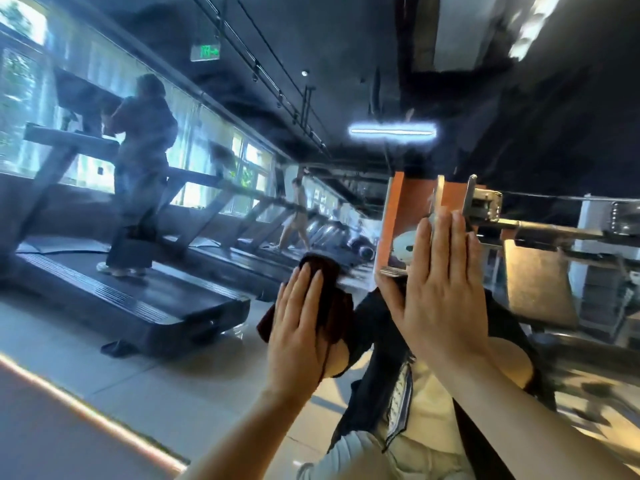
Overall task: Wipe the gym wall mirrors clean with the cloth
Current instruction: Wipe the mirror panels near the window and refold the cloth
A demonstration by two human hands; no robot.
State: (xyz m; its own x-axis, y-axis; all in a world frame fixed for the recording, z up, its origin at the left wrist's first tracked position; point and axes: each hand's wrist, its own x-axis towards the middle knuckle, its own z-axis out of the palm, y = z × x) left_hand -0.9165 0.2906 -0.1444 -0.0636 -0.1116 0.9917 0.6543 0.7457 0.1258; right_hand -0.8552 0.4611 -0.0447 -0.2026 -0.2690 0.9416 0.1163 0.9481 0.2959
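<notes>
Both hands lie flat against the mirror [194,306]. The left hand [298,327] presses the dark cloth [329,289] to the glass, fingers straight and close together — the cloth bunches out above and to the right of them. The right hand [440,289] rests bare on the glass just beside it, fingers straight, pressed together. Treadmills [114,289] show in the reflection.

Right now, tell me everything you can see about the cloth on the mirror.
The cloth is dark, a deep maroon-brown, and looks soft like a small towel. It is bunched and folded, not spread flat. The left hand presses it against the mirror with straight fingers laid over its middle, so folds stick out above the fingertips, to the left of the hand and to its right. The right hand lies flat on the glass beside it and does not touch it.
</notes>
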